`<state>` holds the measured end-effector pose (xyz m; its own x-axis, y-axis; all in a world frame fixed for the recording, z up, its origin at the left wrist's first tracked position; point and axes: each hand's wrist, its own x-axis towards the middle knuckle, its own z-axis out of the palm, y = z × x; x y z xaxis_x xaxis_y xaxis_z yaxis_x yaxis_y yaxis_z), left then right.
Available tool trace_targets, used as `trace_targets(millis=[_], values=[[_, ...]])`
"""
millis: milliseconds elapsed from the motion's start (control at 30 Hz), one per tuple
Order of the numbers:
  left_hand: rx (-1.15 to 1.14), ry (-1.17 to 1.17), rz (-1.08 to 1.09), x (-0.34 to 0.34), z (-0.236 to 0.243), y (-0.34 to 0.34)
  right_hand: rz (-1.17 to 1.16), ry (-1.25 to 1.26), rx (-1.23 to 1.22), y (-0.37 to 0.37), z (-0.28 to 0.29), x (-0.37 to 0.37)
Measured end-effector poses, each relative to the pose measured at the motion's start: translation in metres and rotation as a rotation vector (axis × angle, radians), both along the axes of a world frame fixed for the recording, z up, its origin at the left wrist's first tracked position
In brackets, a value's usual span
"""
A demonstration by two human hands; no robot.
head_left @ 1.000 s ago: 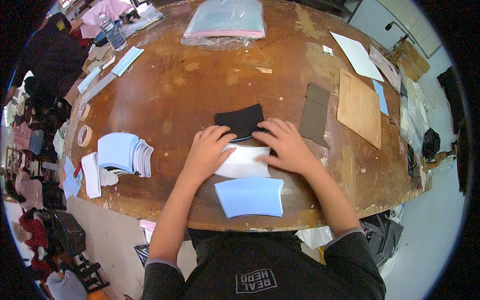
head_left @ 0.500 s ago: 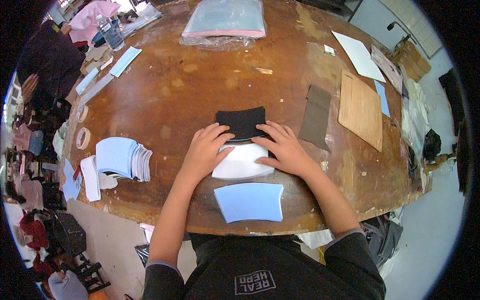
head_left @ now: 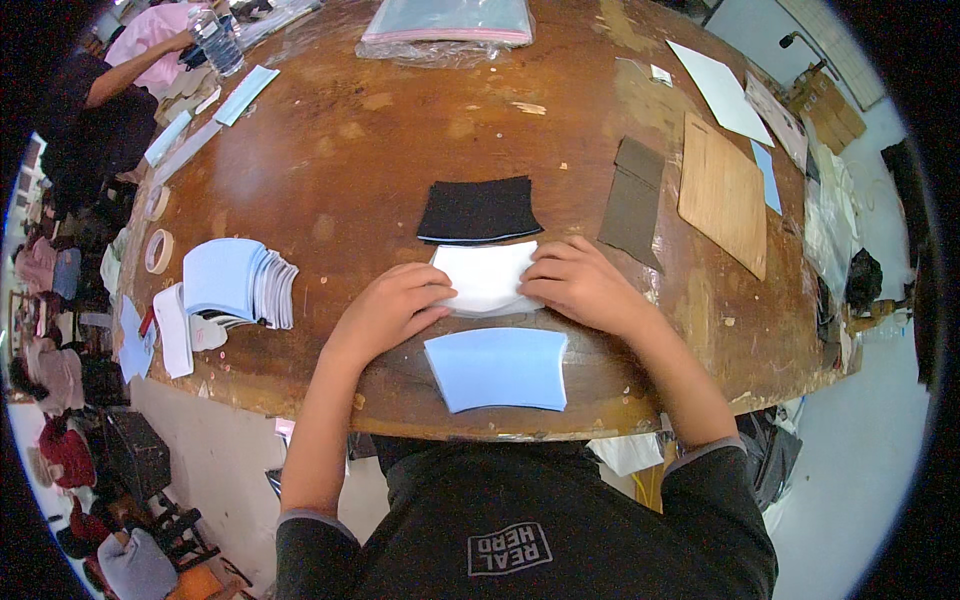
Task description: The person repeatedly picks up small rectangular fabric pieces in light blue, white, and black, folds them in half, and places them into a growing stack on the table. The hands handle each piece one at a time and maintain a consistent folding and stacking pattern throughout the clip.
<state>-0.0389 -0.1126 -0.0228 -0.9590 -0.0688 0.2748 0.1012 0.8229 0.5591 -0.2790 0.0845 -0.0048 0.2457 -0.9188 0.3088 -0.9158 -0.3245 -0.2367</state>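
A stack of white curved pieces [head_left: 484, 263] lies on the wooden table between my hands. My left hand [head_left: 400, 305] grips its left edge with bent fingers; my right hand [head_left: 580, 285] holds the right edge, fingers curled around it. Just beyond lies a stack of black curved fabric pieces [head_left: 480, 208], touched by neither hand. Nearer my body sits a light blue curved stack [head_left: 495, 368].
Leftward are a fanned blue-white stack [head_left: 220, 275], strips [head_left: 175, 330] and tape rolls [head_left: 158, 250]. Plastic bags [head_left: 448, 22] lie at the back. A brown strip [head_left: 630, 200] and wooden board [head_left: 722, 195] are rightward. Another person [head_left: 85, 130] is at far left.
My hands have left the black stack's lower edge and closed on the white stack's sides. The other person's arm has risen toward the bottle. The whole view has shifted slightly.
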Motion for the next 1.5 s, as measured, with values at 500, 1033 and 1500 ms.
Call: trace_targets(millis=[500,1033,1500], values=[[-0.052,0.018,0.251,-0.02,0.006,0.021,-0.257,-0.264,-0.18,-0.021,0.011,0.03],[0.372,0.143,0.399,-0.026,0.003,0.003,-0.613,-0.767,-0.013,-0.028,0.014,0.025],[0.239,-0.014,0.476,-0.026,0.009,0.006,-0.443,-1.208,0.222,-0.035,-0.006,0.02]])
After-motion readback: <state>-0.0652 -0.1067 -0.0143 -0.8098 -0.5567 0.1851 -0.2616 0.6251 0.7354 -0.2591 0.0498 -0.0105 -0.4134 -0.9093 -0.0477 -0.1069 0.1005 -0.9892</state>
